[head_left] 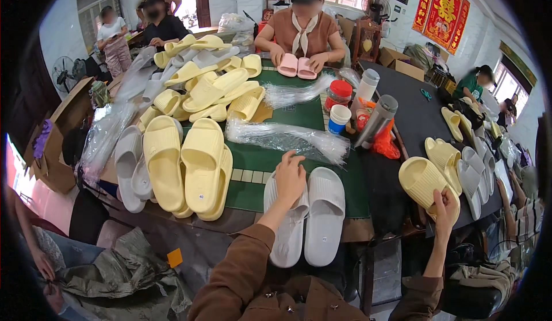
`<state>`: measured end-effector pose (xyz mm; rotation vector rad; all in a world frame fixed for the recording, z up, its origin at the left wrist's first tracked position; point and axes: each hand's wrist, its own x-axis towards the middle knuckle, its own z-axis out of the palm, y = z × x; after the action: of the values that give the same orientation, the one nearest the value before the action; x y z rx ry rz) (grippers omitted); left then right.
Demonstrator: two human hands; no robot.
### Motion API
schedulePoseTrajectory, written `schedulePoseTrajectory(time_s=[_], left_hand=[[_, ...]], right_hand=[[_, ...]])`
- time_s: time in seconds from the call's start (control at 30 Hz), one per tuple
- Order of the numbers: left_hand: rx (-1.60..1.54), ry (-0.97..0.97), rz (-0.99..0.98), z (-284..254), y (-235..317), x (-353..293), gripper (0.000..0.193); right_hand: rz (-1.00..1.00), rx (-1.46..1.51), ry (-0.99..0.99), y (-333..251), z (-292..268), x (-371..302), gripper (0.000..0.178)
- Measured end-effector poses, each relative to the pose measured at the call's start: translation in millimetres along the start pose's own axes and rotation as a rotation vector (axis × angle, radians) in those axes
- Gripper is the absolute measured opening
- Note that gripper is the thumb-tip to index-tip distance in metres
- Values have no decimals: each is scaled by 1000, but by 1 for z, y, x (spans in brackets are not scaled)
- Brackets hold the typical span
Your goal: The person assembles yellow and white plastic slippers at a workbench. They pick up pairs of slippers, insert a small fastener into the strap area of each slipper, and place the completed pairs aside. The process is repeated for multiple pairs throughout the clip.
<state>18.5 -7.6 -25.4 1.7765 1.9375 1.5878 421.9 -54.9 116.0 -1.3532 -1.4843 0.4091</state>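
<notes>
My left hand (291,177) hovers over the inner side of a pair of light grey slippers (325,214) at the table's near edge. Its fingers are loosely bent and apart, with nothing visible in them. Just beyond its fingertips lies a bundle of clear plastic strands (287,139) in a clear bag. On the right, my right hand (443,207) grips the near end of a pale yellow slipper (424,182), thumb on top. More yellow shows under that slipper; whether it is a second one I cannot tell. Larger yellow slippers (206,165) stand left of the grey pair.
A heap of yellow slippers (215,88) covers the far left. A second strand bundle (293,92), a red-lidded jar (338,92), a white-and-blue cup (339,118) and a steel flask (380,117) stand mid-table. Opposite, a person (302,30) handles pink slippers (296,66). Grey slippers (472,177) lie right.
</notes>
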Motion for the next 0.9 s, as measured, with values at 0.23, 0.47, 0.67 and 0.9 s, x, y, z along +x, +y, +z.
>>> schedulePoseTrajectory(time_s=[0.23, 0.47, 0.67, 0.9], left_hand=[[-340, 38, 163, -34, 35, 16, 31], [-218, -407, 94, -119, 80, -59, 30], [138, -518, 229, -121, 64, -123, 60], [249, -435, 219, -76, 64, -121, 58]], right_hand=[[2, -71, -22, 15, 13, 16, 31], [-155, -576, 39, -2, 18, 24, 35], [-280, -770, -29, -27, 7, 3, 28], [-333, -821, -176, 8, -22, -4, 33]])
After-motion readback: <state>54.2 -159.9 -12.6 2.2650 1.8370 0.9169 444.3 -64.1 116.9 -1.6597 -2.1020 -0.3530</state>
